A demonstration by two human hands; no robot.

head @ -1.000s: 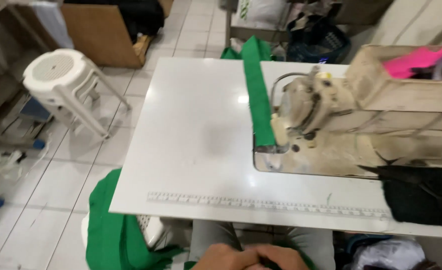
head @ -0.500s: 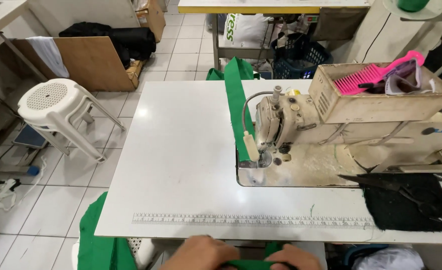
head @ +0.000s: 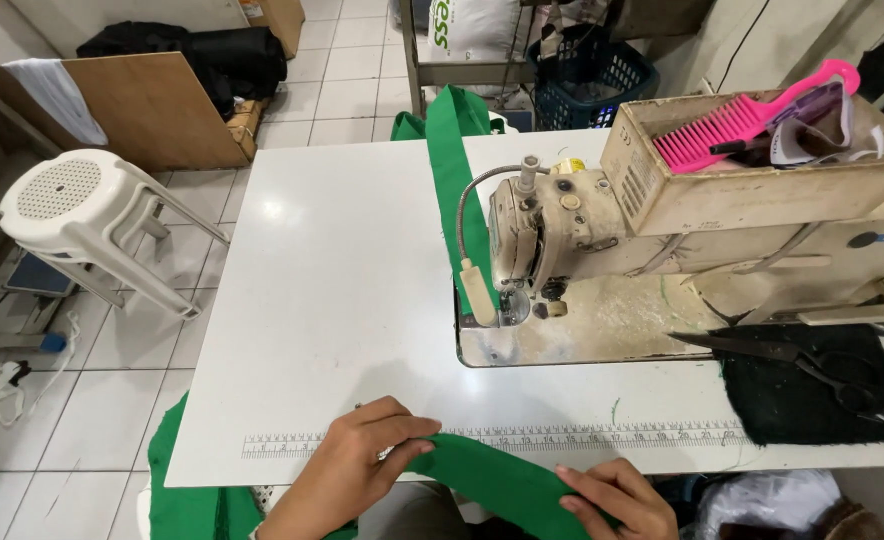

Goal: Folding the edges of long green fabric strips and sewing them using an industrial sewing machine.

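Green strip was soft matt cloth; table gleamed smooth and glossy; sewing machine looked worn, scuffed metal; comb shiny plastic.

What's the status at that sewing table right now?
Left hand and right hand both pinching a folded green fabric strip at the white table's front edge. Cream sewing machine ahead, another green strip under its needle. Nothing between.
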